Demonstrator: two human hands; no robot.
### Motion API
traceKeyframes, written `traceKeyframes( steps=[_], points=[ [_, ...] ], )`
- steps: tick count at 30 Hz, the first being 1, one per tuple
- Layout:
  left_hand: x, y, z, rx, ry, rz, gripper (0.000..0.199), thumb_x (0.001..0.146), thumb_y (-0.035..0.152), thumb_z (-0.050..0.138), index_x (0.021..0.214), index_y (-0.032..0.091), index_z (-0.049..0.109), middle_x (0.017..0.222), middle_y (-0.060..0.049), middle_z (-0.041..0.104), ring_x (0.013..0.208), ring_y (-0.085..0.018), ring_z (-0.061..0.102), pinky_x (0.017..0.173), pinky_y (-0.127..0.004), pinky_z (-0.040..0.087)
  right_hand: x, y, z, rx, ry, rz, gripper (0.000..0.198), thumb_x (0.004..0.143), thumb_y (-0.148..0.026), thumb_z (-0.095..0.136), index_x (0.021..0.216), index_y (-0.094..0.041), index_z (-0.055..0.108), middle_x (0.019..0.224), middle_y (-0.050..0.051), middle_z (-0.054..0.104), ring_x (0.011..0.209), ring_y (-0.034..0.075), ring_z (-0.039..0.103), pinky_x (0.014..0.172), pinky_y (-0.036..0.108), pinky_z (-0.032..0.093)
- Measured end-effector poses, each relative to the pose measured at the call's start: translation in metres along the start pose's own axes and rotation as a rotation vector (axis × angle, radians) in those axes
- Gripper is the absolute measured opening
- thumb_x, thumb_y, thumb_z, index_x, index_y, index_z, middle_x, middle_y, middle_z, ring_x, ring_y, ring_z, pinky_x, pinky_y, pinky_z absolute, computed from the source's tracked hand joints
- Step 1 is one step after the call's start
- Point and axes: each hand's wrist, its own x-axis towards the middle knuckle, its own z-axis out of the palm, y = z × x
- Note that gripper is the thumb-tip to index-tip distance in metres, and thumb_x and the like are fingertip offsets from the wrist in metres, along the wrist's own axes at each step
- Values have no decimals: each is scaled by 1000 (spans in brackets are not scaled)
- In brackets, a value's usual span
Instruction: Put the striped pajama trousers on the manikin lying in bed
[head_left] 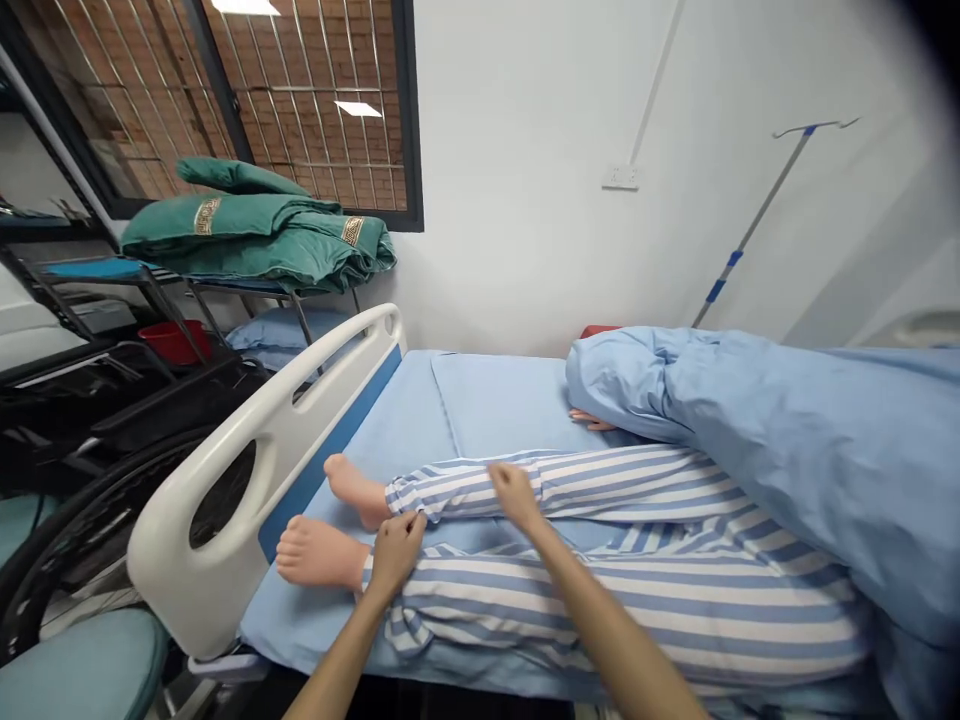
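A manikin lies on the bed in blue-and-white striped trousers (675, 620), its two bare feet (322, 553) toward the footboard. My left hand (397, 548) is closed at the ankle of the far leg, its fingers pinching the cuff of that trouser leg. Further up the same leg, around the shin, my right hand (514, 492) is closed in a fist against the striped cloth. The fingertips of the right hand are mostly hidden. A light blue quilt (780, 430) covers the upper body, and the manikin's hand (592, 420) pokes out from under its edge.
The white footboard (247, 440) rises at the left end of the light blue sheet (495, 390). Folded green bedding (255, 230) is piled behind it. A wheelchair wheel (82, 530) and a teal stool (90, 665) stand at left. An IV pole (757, 225) leans at right.
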Motion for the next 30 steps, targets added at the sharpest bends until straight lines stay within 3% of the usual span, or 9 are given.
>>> traceKeyframes(
  steps=[2,5,8,11,13,18,23,26,30],
  points=[
    [0,-4,-1,-51,27,-13,36,74,37,33,46,16,39,44,4,36,49,-8,34,49,-20,22,-8,-39,48,68,-44,-43,39,81,-36,30,48,-15,38,46,-5,34,47,6,32,47,19,22],
    [1,-9,-2,-147,56,-36,34,74,34,33,48,16,42,45,3,41,50,-8,37,49,-20,23,-2,-71,95,118,-35,-29,40,82,-35,28,48,-15,38,45,-5,32,46,7,31,46,19,20],
    [6,-14,-3,-262,65,-65,31,73,33,33,50,15,44,48,2,44,51,-8,38,49,-20,26,9,-73,124,76,-16,17,39,81,-34,29,50,-16,43,46,-4,39,47,7,34,47,20,21],
    [19,-18,-4,-391,92,-182,30,72,33,35,48,16,41,44,3,40,48,-8,36,47,-20,26,12,-59,143,-11,-14,56,38,81,-32,30,52,-16,48,50,-1,47,49,9,38,49,21,21],
    [34,-18,-5,-453,119,-224,29,70,34,36,48,16,40,44,4,38,47,-8,35,46,-20,26,10,-51,150,-36,-18,51,39,82,-32,28,54,-17,50,51,0,50,50,9,40,49,21,22],
    [79,-5,-6,-541,201,-167,28,67,34,40,46,17,34,44,5,33,46,-7,32,44,-20,25,9,-43,153,26,-19,46,41,84,-33,24,56,-17,50,53,0,52,50,10,42,48,21,23],
    [100,0,17,-491,278,-213,29,72,34,33,48,18,31,43,5,30,46,-7,30,46,-20,25,15,-37,154,129,62,133,39,82,-33,26,54,-17,47,53,0,52,51,10,44,49,20,27],
    [96,-10,32,-348,252,-156,27,73,33,35,50,18,36,46,4,36,49,-8,31,50,-21,24,15,-36,155,193,140,192,40,82,-34,25,55,-17,48,53,0,53,52,10,44,50,21,28],
    [89,-18,40,29,179,-13,23,74,33,38,58,18,46,56,1,49,53,-9,36,54,-23,22,17,-39,152,177,203,269,41,83,-34,22,55,-17,48,54,1,54,52,10,44,49,21,27]
  ],
)
